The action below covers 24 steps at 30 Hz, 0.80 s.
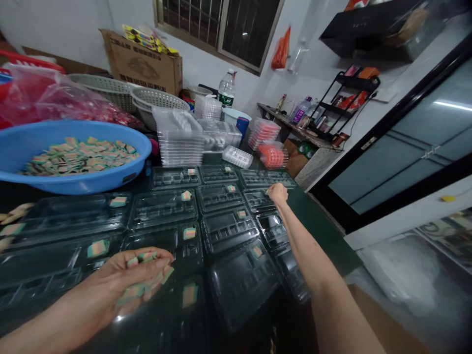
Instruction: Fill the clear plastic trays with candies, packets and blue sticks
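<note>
My left hand (138, 280) is cupped around several striped candy pieces (132, 291) in pink, yellow and green, low over the near trays. Far out to the right, my right hand (278, 193) is closed, fingertips down at a clear plastic tray (254, 200); whatever its fingers hold is hidden. Rows of clear compartment trays (228, 223) cover the dark table. Many have striped candy in one upper compartment, such as this candy piece (189, 233). A blue basin (143, 147) at the left holds a heap of the same candy.
Another person's fingers (16, 214) show at the left edge beside a candy piece. Behind the trays stand stacked clear trays (180, 147), grey baskets (158, 101), a cardboard box (147, 69) and packs of orange-red containers (273, 153). A dark-framed door (401, 147) is at the right.
</note>
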### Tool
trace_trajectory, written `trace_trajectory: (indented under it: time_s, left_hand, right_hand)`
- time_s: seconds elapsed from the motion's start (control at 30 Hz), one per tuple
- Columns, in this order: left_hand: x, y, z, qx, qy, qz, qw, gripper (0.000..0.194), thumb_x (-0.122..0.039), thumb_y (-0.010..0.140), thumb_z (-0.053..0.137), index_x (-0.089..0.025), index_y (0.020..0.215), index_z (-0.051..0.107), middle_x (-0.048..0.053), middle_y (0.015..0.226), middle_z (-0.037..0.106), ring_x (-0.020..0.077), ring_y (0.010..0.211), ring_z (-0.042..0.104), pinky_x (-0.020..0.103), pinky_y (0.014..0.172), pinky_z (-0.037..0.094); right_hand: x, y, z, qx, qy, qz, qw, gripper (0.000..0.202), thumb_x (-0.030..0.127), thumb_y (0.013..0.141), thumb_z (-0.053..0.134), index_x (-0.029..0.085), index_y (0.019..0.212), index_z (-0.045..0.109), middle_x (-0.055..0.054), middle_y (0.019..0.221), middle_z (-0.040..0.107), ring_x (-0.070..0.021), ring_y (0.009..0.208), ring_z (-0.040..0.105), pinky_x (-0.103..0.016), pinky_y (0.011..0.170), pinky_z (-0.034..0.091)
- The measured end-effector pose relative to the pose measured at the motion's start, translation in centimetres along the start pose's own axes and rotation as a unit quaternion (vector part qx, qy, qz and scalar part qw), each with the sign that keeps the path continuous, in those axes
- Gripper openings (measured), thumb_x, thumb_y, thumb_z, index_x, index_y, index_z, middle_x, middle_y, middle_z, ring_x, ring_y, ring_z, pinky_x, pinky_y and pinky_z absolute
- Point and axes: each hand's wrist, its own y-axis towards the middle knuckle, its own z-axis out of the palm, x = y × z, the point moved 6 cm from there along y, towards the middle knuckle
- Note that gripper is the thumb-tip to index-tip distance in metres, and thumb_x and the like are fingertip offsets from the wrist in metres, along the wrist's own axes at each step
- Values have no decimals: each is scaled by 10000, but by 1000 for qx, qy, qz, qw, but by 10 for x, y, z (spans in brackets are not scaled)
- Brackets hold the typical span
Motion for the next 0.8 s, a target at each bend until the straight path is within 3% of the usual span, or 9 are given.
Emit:
trace_trajectory:
  time_s: [0.23, 0.47, 0.6, 0.8]
  left_hand:
    - [3, 1, -1, -4, 7, -7, 1000, 497, -481, 444, 783, -271, 867, 630, 0, 917, 657, 151, 833, 582, 177, 621, 465]
    - [6, 2, 0, 2, 11, -17, 1000, 430, -449, 536, 754, -280, 903, 606, -18, 850, 646, 103, 677, 553, 161, 591, 450]
    - [5, 1, 1, -7, 10, -22, 1000, 412, -423, 548, 756, -280, 900, 596, -21, 839, 654, 110, 710, 564, 163, 605, 447]
    - [1, -3, 11, -17, 15, -26, 999, 502, -435, 426, 803, -262, 858, 613, -10, 829, 670, 122, 695, 575, 166, 593, 454]
  right_hand:
    - [-1, 6, 0, -6, -22, -22, 999, 228, 332, 850, 541, 126, 936, 589, -48, 943, 607, -163, 856, 585, -350, 760, 480]
    - [-8, 5, 6, -18, -40, -11, 999, 240, 336, 861, 522, 123, 955, 583, -63, 973, 599, -168, 870, 580, -357, 766, 480]
    - [-11, 5, 8, -20, -42, -34, 998, 244, 344, 857, 527, 123, 943, 586, -56, 945, 606, -164, 854, 586, -351, 762, 479]
    - [-5, -2, 10, -48, -44, -89, 994, 242, 341, 857, 526, 126, 948, 586, -61, 959, 603, -179, 901, 572, -379, 806, 457]
